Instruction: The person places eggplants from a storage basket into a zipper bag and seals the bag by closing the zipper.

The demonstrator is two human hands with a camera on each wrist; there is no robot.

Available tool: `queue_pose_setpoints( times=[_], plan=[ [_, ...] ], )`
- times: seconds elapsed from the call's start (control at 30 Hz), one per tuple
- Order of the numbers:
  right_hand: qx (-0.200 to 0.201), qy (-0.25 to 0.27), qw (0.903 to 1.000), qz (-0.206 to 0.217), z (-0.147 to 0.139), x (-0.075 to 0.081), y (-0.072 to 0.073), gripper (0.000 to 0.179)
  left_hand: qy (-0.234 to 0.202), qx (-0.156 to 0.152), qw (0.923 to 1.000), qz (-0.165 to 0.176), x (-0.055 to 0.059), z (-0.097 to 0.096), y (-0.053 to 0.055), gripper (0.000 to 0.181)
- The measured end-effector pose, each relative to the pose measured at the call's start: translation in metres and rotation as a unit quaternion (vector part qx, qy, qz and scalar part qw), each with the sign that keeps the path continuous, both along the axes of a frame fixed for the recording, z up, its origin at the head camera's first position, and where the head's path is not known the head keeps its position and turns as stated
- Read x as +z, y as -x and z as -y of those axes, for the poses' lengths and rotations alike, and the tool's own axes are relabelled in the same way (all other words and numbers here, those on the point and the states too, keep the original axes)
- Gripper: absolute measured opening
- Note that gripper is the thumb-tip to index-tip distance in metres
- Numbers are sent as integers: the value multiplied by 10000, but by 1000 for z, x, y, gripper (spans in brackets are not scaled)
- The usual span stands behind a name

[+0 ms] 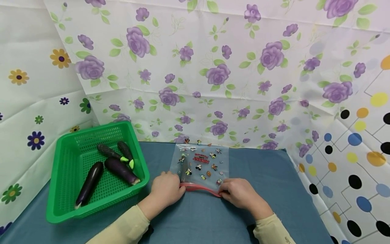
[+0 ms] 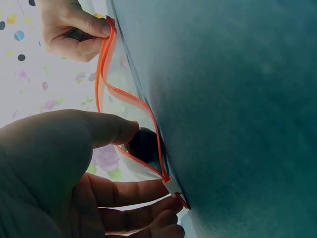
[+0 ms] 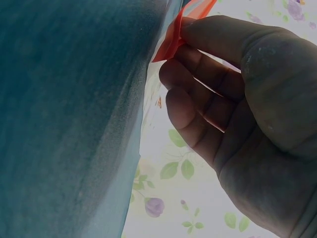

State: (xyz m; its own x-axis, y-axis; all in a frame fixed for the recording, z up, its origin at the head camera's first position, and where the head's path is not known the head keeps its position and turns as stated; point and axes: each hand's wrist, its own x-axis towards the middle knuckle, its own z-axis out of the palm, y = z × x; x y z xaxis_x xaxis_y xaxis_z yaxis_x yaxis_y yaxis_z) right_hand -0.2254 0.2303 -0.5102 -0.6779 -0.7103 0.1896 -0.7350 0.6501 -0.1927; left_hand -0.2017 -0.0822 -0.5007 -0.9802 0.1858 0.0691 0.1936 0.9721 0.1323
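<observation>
A clear zip bag (image 1: 204,171) printed with small cartoon figures lies flat, its red zip edge (image 1: 198,186) towards me. My left hand (image 1: 166,188) holds the left end of that edge. In the left wrist view, a white slider (image 2: 172,186) sits by the left fingertips, and the mouth gapes between the red strips. Inside shows the rounded end of a dark thing (image 2: 142,145), close to the thumb tip. My right hand (image 1: 240,192) pinches the right end of the red strip between thumb and fingers, its other fingers curled below.
To the left stands a green plastic basket (image 1: 53,183). It holds two eggplants (image 1: 90,183) and two dark, rough-skinned vegetables (image 1: 108,151) with pale green tips. Blue cloth (image 1: 262,166) covers the table, and a flowered sheet (image 1: 195,74) hangs behind it.
</observation>
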Motion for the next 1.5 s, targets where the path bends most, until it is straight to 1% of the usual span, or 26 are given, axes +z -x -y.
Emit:
queue_pose_setpoints(
  times=[0.1, 0.2, 0.47, 0.63, 0.8, 1.0, 1.1, 1.37, 1.5],
  plan=[
    [-3, 2, 10000, -8, 0, -1, 0, 8, 105, -44, 9998, -134, 0, -1, -1, 40],
    [-6, -6, 10000, -15, 0, -1, 0, 8, 168, -123, 9991, -372, 0, 0, -2, 39],
    [-43, -25, 10000, -65, 1, 0, -1, 8, 226, -202, 9968, -746, -5, 1, -2, 37],
    [-83, 13, 9999, -105, 1, 0, -2, 8, 236, -228, 9946, -987, -5, 2, -2, 36],
    [-189, 1, 9997, -168, 1, -1, -2, 9, 156, -217, 9942, -1037, -5, 4, -1, 36],
    [-238, -21, 9995, -215, 1, -1, -2, 11, -1, -99, 9953, -967, -2, 5, -1, 35],
    [-256, -13, 9993, -270, 1, -1, -2, 12, -22, -114, 9947, -1022, -1, 6, -1, 35],
    [-348, -2, 9965, -755, 2, -1, -2, 15, -32, -5, 9925, -1220, -1, 7, -1, 36],
    [-463, 42, 9949, -892, 2, -1, -1, 15, -105, 2, 9920, -1261, -1, 7, -1, 37]
  ],
)
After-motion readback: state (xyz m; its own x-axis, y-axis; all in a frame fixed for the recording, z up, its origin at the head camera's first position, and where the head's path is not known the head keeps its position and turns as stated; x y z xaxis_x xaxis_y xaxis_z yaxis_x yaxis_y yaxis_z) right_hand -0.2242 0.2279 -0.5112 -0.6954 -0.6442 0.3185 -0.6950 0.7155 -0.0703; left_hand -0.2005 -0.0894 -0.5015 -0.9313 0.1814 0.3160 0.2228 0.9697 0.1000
